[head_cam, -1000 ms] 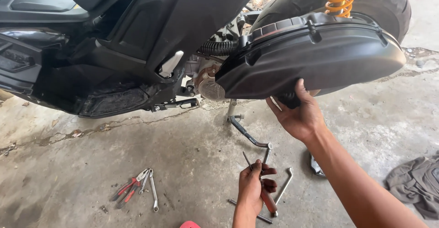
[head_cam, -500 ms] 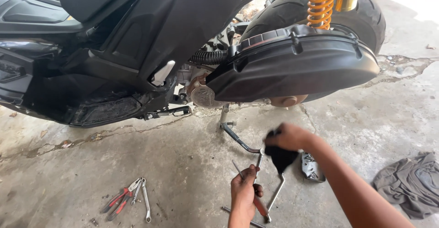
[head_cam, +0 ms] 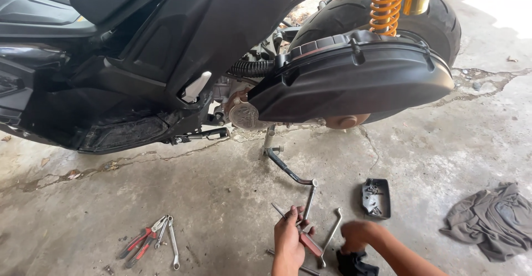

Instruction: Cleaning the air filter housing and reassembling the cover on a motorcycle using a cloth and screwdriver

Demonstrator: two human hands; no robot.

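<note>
Both hands low over tools on cracked grey concrete floor [head_cam: 166, 198], beside black scooter.

Left hand [head_cam: 288, 237] closed around red-handled metal tool [head_cam: 309, 244], among long steel wrenches [head_cam: 331, 233]. Right hand [head_cam: 357, 234], blurred, resting on small black plastic part [head_cam: 354, 264]. Near them: rectangular black cover plate [head_cam: 376, 197] lying flat, crumpled grey rag [head_cam: 490, 218] well to the right, red-handled pliers and spanners [head_cam: 149, 241] to the left. Above: glossy black engine-side cover [head_cam: 354, 82], orange coil spring [head_cam: 386, 4], bent kick stand [head_cam: 285, 165].

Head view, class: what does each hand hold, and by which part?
The left hand grips a red-handled tool near its handle. The right hand rests on a black part; its grip is blurred.
</note>
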